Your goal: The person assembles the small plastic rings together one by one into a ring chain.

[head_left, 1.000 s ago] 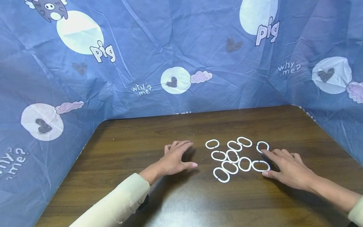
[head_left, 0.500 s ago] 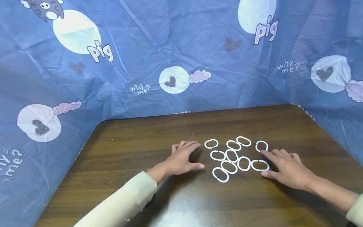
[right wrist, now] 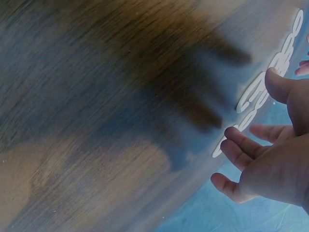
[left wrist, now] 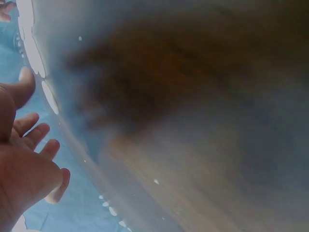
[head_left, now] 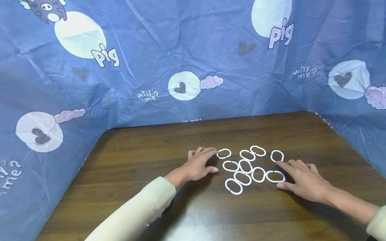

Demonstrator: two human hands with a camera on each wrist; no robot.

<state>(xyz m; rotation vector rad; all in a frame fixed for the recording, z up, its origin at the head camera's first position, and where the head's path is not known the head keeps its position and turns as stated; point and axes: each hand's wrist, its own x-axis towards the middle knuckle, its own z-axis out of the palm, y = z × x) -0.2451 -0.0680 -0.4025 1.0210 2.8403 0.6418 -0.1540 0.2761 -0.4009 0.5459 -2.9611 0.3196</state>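
Several white oval split links lie flat on the brown wooden table (head_left: 144, 157), most of them touching in a loose cluster. My left hand (head_left: 197, 164) hovers left of the cluster with fingers spread; its fingertips are right at the edge of the upper-left link (head_left: 224, 154). On the other side, my right hand (head_left: 307, 180) has its index fingertip close to the upper-right link (head_left: 277, 156) and its thumb by the lower-right link (head_left: 275, 176). Neither hand holds anything. In the right wrist view the relaxed fingers (right wrist: 241, 150) stand over the table, the links (right wrist: 251, 92) beyond them.
A blue curtain (head_left: 150, 50) printed with pigs, hearts and clouds hangs behind the table and along both sides. The table's far edge (head_left: 211, 119) runs along the curtain. A pale sleeve (head_left: 141, 204) covers my left forearm.
My left hand has moved right and slightly away from me, up to the upper-left link. My right hand keeps its place, and the links lie as before.
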